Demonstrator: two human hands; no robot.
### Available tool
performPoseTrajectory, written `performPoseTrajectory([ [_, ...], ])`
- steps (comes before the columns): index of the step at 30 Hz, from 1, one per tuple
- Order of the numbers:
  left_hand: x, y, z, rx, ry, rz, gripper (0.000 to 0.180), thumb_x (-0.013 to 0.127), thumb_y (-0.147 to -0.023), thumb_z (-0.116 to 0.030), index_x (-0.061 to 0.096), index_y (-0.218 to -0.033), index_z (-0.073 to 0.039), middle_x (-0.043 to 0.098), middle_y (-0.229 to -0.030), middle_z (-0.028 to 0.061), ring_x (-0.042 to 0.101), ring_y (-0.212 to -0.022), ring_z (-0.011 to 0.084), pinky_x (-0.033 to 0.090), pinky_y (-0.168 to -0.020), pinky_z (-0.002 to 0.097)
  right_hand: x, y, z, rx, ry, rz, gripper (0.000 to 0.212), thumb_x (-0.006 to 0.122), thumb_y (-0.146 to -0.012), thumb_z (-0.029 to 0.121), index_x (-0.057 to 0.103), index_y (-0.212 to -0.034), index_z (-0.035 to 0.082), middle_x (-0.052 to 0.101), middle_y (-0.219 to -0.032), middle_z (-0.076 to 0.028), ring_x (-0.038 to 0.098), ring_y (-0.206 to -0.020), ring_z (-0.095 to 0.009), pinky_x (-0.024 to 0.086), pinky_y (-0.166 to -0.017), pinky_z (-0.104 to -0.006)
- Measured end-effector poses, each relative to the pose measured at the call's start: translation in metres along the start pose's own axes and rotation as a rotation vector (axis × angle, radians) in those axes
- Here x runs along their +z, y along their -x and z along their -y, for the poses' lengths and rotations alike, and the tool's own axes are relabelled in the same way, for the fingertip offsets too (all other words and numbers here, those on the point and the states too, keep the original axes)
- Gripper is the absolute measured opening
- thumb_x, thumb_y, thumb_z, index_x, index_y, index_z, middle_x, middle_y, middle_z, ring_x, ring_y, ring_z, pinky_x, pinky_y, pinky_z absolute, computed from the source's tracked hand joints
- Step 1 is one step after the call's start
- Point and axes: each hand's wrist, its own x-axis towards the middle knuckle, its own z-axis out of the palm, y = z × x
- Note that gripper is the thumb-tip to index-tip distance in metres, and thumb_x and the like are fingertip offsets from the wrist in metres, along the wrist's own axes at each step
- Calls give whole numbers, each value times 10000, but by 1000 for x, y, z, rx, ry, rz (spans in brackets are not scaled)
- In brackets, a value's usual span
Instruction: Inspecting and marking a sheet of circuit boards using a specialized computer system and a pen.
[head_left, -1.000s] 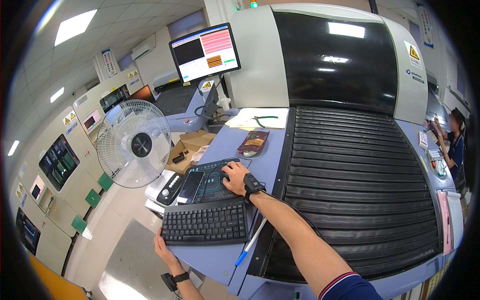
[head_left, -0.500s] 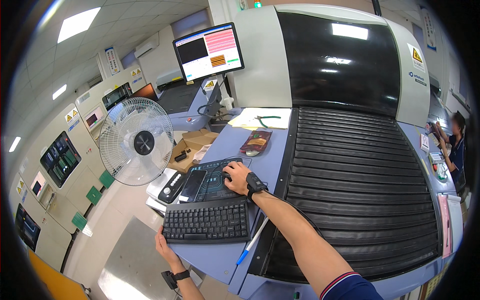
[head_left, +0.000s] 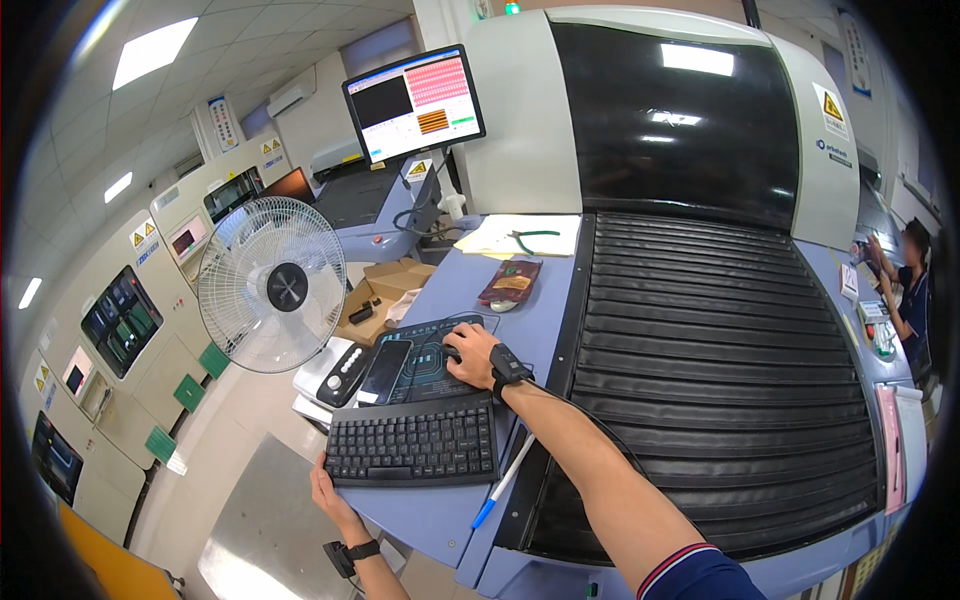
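Note:
My right hand (head_left: 470,355) rests closed over a dark computer mouse (head_left: 452,350) on a dark mouse pad (head_left: 425,365), wearing a black wrist device. My left hand (head_left: 328,492) grips the near left edge of the ledge under the black keyboard (head_left: 415,442). A black phone (head_left: 384,358) lies on the left part of the pad. A blue and white pen (head_left: 503,482) lies to the right of the keyboard. The monitor (head_left: 414,103) stands above on an arm.
A white standing fan (head_left: 272,285) is to the left. A large machine with a black ribbed shutter (head_left: 720,370) fills the right. A dark red pouch (head_left: 512,280), papers (head_left: 520,236) and an open cardboard box (head_left: 385,290) lie beyond. Another person (head_left: 912,290) works at the far right.
The view has shifted slightly; both hands stay where they were, right on the mouse, left at the ledge's edge.

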Motion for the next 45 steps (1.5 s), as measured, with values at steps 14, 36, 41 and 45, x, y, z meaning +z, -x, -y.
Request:
performPoseTrajectory([
  [14,0,0,1,9,21,6,452,418,-1084,-244,641,-1280,96,660,-1227,155,601,-1132,225,433,-1040,360,1,0,1,37,-11,-17,360,716,-822,199,702,-1162,84,659,-1226,-129,605,-1147,-346,522,-988,-449],
  [36,-1,1,0,-20,24,16,456,417,-1090,-258,625,-1299,90,648,-1260,156,594,-1153,227,428,-1052,360,2,1,1,45,-21,-68,346,688,-821,177,697,-1148,65,657,-1206,-160,606,-1142,-353,514,-1007,-450],
  [41,4,3,-3,-46,112,-14,462,412,-1086,-257,611,-1313,94,640,-1274,158,596,-1162,231,431,-1058,361,1,0,1,32,-21,-73,335,686,-822,171,695,-1138,61,660,-1190,-157,608,-1133,-354,516,-998,-452],
  [45,5,5,-5,-63,107,-26,457,415,-1083,-252,614,-1312,91,636,-1279,157,591,-1172,230,425,-1067,365,1,1,1,34,-17,-72,324,688,-823,169,693,-1126,56,660,-1167,-160,610,-1127,-357,518,-995,-449],
])
